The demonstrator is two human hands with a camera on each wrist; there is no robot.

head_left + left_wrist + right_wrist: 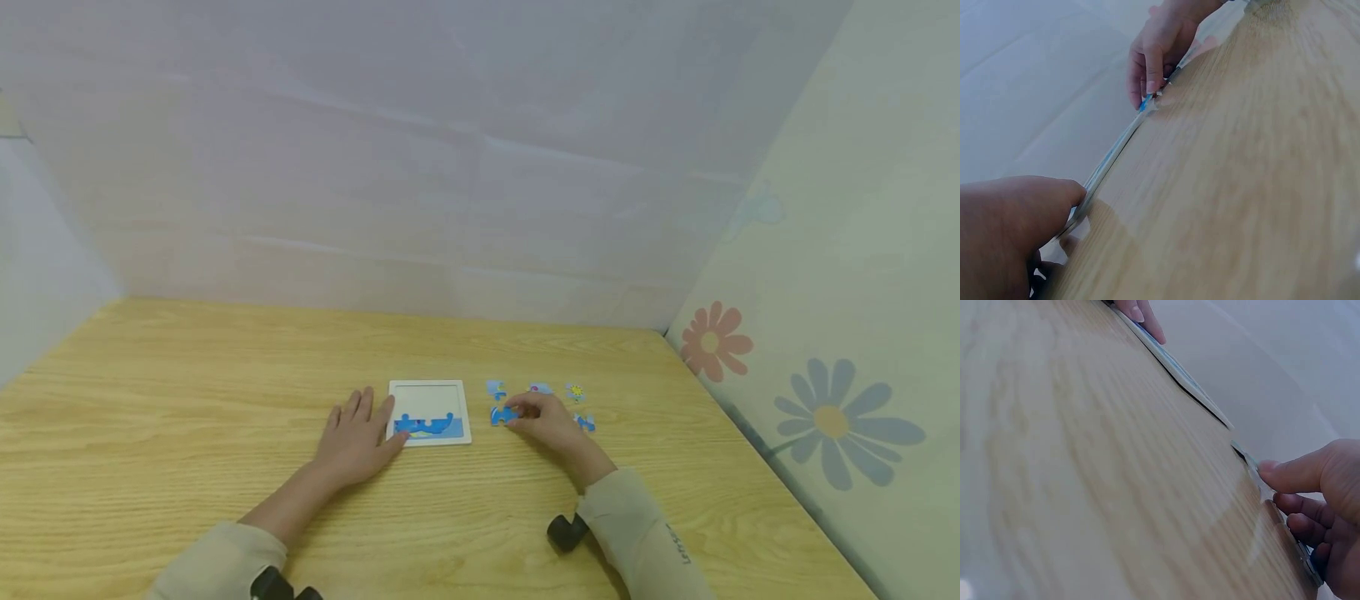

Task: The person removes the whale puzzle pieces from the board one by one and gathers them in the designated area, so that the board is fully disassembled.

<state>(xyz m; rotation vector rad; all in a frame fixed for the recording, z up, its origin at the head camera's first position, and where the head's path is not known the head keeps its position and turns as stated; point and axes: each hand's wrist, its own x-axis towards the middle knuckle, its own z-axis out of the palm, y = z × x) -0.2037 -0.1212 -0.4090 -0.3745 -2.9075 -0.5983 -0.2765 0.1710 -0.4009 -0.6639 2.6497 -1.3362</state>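
Observation:
A white puzzle frame (427, 443) lies on the table, its lower part filled with blue joined pieces (429, 428) and its upper part bare. My left hand (354, 446) rests at the frame's left side with fingers spread, the thumb over its lower left corner. To the right of the frame, my right hand (551, 425) pinches a blue puzzle piece (498, 416) between thumb and fingers, close to the tabletop. In the left wrist view, a bit of blue shows at the right hand's fingertips (1151, 87). The right wrist view shows the thumb (1282, 475) at a piece's edge.
Around the right hand lie other loose pieces: a light blue one (496, 388), one partly behind the hand (541, 388), one with a yellow flower (575, 392) and a blue one (585, 422). A flower-printed wall (847, 275) borders the wooden table (225, 358) at right.

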